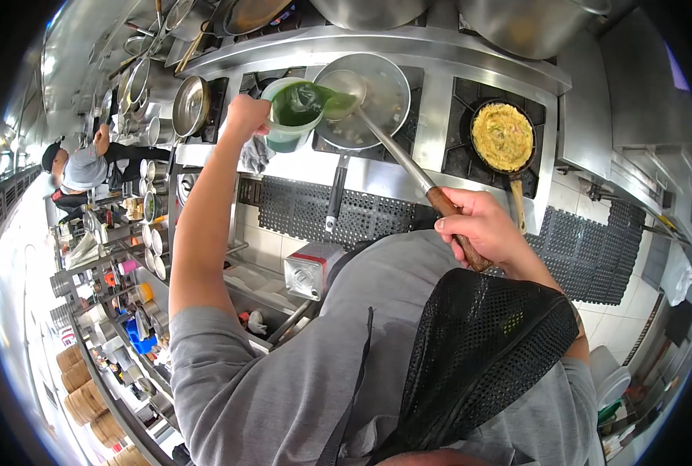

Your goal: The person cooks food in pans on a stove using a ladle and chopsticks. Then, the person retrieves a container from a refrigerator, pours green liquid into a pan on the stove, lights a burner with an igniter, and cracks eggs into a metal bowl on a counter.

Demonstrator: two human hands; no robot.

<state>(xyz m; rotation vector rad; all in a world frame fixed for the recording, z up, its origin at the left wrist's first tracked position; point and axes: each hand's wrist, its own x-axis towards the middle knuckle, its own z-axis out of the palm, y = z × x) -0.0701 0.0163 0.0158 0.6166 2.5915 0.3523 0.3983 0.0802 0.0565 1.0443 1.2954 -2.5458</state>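
My left hand (246, 118) grips a translucent plastic tub (285, 140), tilted to the right over the edge of a steel pan (399, 87). Dark green liquid (299, 102) fills much of the tub, and a green stream spills over its lip toward the ladle's bowl. Wrapped round the wooden handle of a long ladle (396, 149) is my right hand (478, 224). The ladle's bowl is above the pan, which holds cloudy liquid with small pieces in it. The pan's dark handle points toward my body.
On the right burner sits a skillet (504, 138) of yellow, omelette-like food, its handle toward me. Large pots (517, 27) stand behind the stove. An empty-looking pan (191, 106) is at the left. Another person (88, 167) stands farther left. A square tin (306, 277) is below.
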